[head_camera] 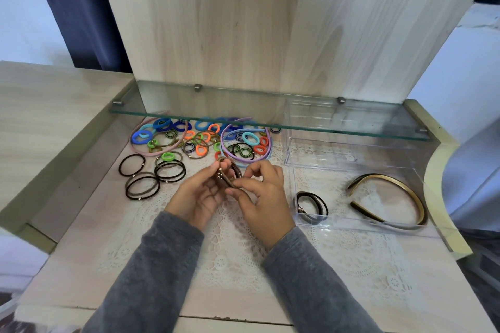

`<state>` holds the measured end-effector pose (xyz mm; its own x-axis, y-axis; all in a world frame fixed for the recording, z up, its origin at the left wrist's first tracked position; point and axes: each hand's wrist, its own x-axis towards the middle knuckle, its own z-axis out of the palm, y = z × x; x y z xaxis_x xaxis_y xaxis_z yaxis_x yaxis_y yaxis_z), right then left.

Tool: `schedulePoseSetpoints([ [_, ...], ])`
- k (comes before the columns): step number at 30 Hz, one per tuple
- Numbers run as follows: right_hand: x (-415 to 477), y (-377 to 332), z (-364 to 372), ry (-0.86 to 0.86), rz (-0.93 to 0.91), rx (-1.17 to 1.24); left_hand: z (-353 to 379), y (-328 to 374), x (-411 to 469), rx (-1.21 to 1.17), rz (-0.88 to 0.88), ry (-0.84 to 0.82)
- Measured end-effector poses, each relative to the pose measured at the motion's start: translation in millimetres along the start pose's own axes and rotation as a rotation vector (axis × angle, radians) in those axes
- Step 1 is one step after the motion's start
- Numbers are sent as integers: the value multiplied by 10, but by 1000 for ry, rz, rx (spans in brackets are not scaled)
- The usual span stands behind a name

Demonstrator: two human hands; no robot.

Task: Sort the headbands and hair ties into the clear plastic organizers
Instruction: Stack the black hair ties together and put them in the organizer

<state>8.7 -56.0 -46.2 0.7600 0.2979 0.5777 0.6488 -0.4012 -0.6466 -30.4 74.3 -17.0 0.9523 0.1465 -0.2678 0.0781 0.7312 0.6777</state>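
Rings of black hair ties (151,178) lie at the left of the worktop (81,265), with a pile of coloured ties (201,138) and pastel headbands (222,140) behind them under a glass shelf (243,113). At the middle, the left hand (201,194) and the right hand (263,197) both pinch a bundle of brown hair ties (230,174) above a lace mat (230,259). Further right, a clear organizer (351,222) holds two black ties (322,201) and a gold-edged headband (397,182).

Both hands (230,192) pinch brown hair ties (230,173) above the lace mat (238,259).
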Motion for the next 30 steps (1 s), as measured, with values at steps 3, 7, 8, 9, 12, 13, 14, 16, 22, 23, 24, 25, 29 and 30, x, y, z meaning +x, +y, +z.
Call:
schedulePoseSetpoints([
  [3,28,-31,-93,22,-86,-71,-43,61,21,11,-59,-58],
  [7,87,-32,-326,-12,-214,-213,68,132,26,183,-135,-17],
  [8,104,-29,-403,-22,-239,-256,134,144,24,273,-135,14],
  [9,118,-29,-482,-32,-260,-298,189,145,36,374,-130,38],
  [12,152,-20,-708,-51,-323,-408,412,122,71,623,-102,72],
  [13,162,-15,-766,-65,-338,-444,465,115,102,713,-94,60],
  [14,170,-3,-839,-82,-345,-486,542,103,129,803,-91,43],
  [16,189,16,-996,-110,-356,-576,697,74,206,981,-85,10],
  [22,208,58,-1446,-170,-388,-800,1149,-84,428,1310,-66,-98],
  [23,205,74,-1505,-185,-389,-816,1217,-121,459,1335,-77,-121],
  [24,203,96,-1561,-204,-390,-818,1282,-160,481,1358,-92,-142],
  [25,201,121,-1613,-223,-393,-813,1340,-197,507,1383,-102,-162],
  [29,185,233,-1776,-324,-345,-795,1484,-347,604,1501,-104,-218],
  [30,177,254,-1802,-349,-322,-787,1498,-378,626,1535,-102,-228],
])
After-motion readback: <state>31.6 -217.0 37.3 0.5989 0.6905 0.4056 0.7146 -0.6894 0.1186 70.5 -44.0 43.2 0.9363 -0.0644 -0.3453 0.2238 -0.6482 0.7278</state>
